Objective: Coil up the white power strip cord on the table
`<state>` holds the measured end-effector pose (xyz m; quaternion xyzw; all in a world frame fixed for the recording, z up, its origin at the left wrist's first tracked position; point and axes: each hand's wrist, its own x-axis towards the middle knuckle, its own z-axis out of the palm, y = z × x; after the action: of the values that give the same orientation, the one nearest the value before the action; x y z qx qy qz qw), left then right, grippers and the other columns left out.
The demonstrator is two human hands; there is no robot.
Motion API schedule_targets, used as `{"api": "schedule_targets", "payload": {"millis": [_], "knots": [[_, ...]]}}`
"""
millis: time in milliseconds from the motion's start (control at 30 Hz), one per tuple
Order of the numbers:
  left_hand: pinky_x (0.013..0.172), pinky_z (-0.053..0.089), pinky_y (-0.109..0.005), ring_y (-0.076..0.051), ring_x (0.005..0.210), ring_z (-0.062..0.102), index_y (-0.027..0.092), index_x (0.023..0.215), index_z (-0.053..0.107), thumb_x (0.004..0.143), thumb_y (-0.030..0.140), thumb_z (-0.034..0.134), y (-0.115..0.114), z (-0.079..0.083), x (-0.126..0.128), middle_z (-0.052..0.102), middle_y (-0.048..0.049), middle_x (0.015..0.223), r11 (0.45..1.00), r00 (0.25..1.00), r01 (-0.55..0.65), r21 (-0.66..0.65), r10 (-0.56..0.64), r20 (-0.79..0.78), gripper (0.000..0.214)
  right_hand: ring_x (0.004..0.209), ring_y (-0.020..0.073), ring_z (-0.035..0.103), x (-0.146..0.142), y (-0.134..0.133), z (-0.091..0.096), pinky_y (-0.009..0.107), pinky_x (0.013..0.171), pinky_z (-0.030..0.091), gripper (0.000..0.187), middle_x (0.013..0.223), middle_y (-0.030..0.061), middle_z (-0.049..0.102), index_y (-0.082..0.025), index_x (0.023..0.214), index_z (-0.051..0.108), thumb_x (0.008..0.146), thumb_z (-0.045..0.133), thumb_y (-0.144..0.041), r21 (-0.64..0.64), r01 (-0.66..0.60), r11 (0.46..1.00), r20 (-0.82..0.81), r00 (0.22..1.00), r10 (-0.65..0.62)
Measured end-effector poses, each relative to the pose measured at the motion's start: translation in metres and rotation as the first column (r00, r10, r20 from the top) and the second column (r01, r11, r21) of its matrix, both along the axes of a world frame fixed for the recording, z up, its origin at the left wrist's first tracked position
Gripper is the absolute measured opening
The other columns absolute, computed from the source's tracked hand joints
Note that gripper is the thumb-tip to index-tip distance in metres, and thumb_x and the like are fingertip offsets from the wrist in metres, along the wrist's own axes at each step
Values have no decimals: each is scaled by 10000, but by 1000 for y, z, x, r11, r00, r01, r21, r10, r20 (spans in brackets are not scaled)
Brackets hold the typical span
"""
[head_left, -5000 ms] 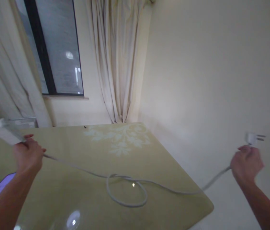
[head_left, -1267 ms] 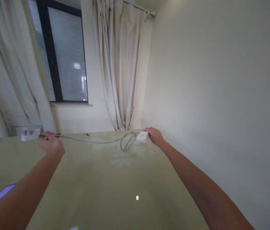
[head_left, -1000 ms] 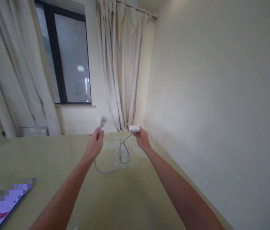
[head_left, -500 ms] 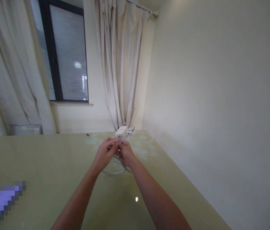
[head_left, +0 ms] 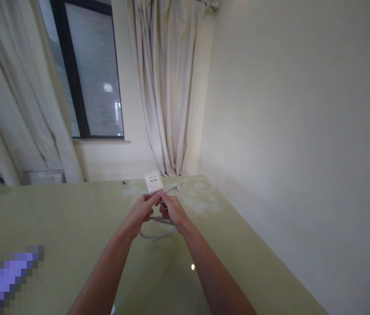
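Both my hands meet over the middle of the glossy yellow-green table (head_left: pixel 73 227). My left hand (head_left: pixel 142 211) is closed on the white power strip (head_left: pixel 154 183), whose socket face tilts up towards me. Just to its right, my right hand (head_left: pixel 171 211) is closed on the grey-white cable (head_left: pixel 154 234) close to the plug (head_left: pixel 179 187), which pokes out beyond the fingers. The rest of the cable hangs in loops under the two hands and rests on the table.
The table's far end has a pale floral print (head_left: pixel 201 201) and meets a corner with cream curtains (head_left: pixel 163 87) and a dark-framed window (head_left: pixel 89 74). A bare wall (head_left: pixel 303 131) runs along the right edge. A blurred purple object (head_left: pixel 1 280) lies at the near left.
My hands, once spread wide with the cable stretched out, have come together. In the last half second the power strip has tipped upright and shifted a little left; the cable stays bunched below.
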<state>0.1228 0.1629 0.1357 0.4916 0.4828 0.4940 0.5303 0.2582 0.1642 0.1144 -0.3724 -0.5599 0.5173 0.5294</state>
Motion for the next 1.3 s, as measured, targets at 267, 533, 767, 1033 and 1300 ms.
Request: {"api": "schedule_targets", "payload": {"millis": [267,533,767,1033,1300], "knots": [[398,182,-170,-48,426,324,179,962,695,656,558,875,-1,-7,17,441,97,562,990,976,-43,131,14,217,519,440,112,557,-4,4,0,220,385,418,444,696,4,622,-176,828,598,825,669,-614,-3,324,946,-51,945,-324],[382,201,-172,-28,407,306,158,841,661,649,506,894,-8,6,20,486,82,562,956,944,-187,225,112,311,460,1072,243,664,6,-1,-3,347,763,611,591,1305,145,557,-200,1364,550,814,723,-329,510,238,827,222,892,-393],[418,327,-208,-91,456,454,146,828,741,692,465,874,-18,13,23,580,28,565,900,959,-263,349,203,197,372,1102,238,621,4,-4,-5,395,998,505,527,1158,102,672,-203,1213,636,756,483,10,651,270,710,366,707,-605],[404,261,-197,-59,445,367,137,721,717,637,432,915,-27,35,8,538,40,543,889,939,-325,323,262,223,364,798,162,672,23,-11,14,249,765,505,356,853,4,711,-214,917,671,776,456,31,631,-34,775,447,833,-326],[386,196,-171,-24,448,306,133,731,657,625,430,944,-33,45,8,501,56,581,923,940,-206,324,95,327,427,1042,208,660,22,-28,29,320,898,552,630,1173,79,682,-255,1502,461,917,434,-23,791,-14,611,484,625,-612]]}}
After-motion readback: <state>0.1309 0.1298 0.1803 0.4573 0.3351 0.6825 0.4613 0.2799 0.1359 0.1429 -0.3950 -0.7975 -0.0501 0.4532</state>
